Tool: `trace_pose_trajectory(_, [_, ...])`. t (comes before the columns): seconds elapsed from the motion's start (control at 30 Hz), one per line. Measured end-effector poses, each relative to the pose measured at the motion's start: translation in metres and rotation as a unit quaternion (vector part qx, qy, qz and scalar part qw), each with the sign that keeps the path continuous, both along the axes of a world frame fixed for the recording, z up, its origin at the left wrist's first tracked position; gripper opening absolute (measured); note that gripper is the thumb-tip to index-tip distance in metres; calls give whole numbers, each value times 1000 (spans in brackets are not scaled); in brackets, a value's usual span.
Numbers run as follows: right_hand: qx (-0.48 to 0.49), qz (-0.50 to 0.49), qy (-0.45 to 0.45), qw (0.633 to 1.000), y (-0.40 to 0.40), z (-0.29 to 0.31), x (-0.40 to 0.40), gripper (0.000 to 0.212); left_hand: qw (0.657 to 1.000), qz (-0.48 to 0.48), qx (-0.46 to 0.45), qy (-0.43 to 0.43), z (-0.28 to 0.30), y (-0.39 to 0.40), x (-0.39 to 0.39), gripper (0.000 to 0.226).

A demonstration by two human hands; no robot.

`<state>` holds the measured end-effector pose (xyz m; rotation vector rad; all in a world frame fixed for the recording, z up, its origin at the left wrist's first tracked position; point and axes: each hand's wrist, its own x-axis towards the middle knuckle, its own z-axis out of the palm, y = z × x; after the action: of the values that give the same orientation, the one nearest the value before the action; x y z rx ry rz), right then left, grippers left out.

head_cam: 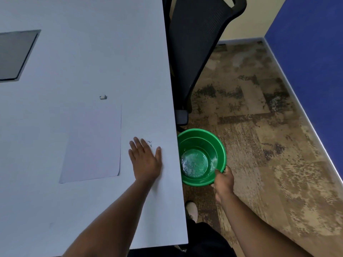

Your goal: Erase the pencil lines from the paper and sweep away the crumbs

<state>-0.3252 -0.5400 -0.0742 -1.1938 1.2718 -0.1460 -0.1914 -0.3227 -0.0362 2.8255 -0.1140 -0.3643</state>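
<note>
Green bucket [201,156] rim gripped by right hand [223,179], left hand [145,160] flat on table [83,52]

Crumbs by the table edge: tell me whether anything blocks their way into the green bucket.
Nothing visible does. The crumbs lie just beyond the left hand's fingertips on bare table. The right hand holds the green bucket by its rim below the table edge.
</note>
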Motion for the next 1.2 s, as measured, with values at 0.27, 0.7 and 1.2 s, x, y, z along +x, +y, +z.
trace_pose_trajectory(0.27, [10,-8,-17,1000,2,-4,0,35,947,-307,-91,-1,-2,-58,-65,73])
trace_pose_trajectory(0.7, [21,-11,-6,1000,1,-1,2,42,998,-63,-19,3,-1,-22,-27,79])
trace_pose_trajectory(1.2, [10,-1,-5,1000,-1,1,0,33,985,-158,-71,-25,3,-48,-58,76])
